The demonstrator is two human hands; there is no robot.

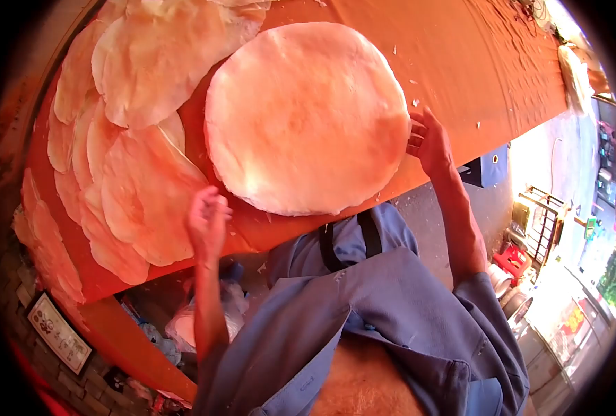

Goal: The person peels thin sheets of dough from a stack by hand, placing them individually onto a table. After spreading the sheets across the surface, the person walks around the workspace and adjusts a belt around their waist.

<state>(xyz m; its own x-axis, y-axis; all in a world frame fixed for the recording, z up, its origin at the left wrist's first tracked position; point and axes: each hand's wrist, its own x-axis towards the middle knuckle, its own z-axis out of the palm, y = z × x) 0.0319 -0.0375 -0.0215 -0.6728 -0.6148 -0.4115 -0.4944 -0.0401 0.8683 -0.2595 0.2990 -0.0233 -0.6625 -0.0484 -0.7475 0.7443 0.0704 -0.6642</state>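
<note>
A thick, round, pale stack of flatbread (306, 118) lies flat on the orange-covered table (474, 62), close to its near edge. At the stack's right rim is my right hand (430, 143), its fingers apart and their tips at or touching the side. My left hand (209, 216) hovers by the table edge, just off the stack's lower left, with loosely bent fingers and nothing in them. Thin, floppy flatbread sheets (148, 191) overlap in a fan to the left of the stack. More sheets (169, 59) lie spread at the upper left.
Small crumbs dot the cloth right of the stack. A pale bundle (575, 80) sits at the table's far right end. Under the table are a blue box (489, 166) and a plastic bag (207, 319). A framed sign (59, 333) stands at lower left.
</note>
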